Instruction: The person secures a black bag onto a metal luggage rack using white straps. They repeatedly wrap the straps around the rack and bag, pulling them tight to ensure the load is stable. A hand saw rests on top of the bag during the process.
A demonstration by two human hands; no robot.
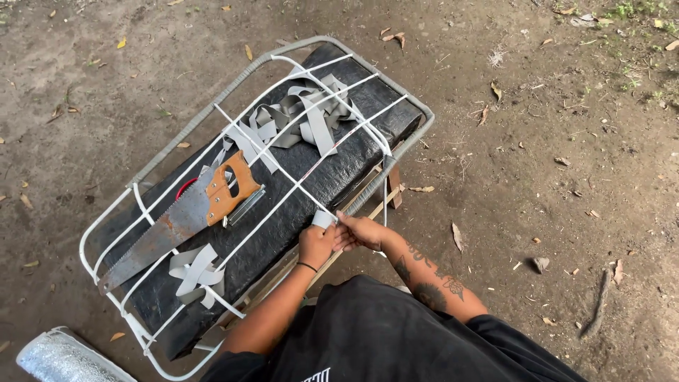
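Both hands wrapping grey strap on white wire frame.
Strap (324,218): flat, pale grey, at frame (212,106) near edge. Left hand (316,244) fingers pinch it; right hand (364,230) fingers grip strap w/ frame, wrist bent left.

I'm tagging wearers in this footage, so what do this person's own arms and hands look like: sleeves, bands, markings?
Both hands are bare, without gloves. The left hand has a thin black band at its wrist. The right hand joins a forearm carrying several dark tattoos. A black short-sleeved shirt leaves both forearms uncovered. No rings or watch are visible.
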